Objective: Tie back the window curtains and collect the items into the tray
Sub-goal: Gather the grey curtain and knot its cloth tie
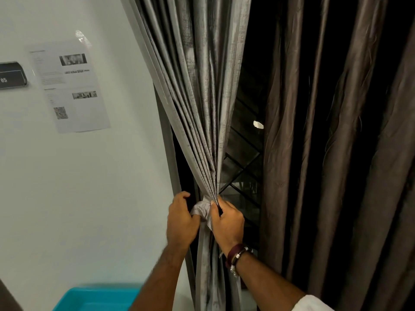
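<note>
Bare forearms; dark maroon cord bracelet with silver metal beads (238, 255) on right wrist; white sleeve cuff (313, 304) behind.

We can read only one thing for sure: the numbers "05" in pale digits on the dark display (11, 75) fixed to the white wall at the left edge. More of that display is cut off by the edge, so we cannot tell what comes before the "05".

Next to it a paper sheet (69, 86) is taped to the wall. We see lines of print, two small dark pictures and a square code (60, 112) low on the sheet, but all the words are too blurry for us to read.
</note>
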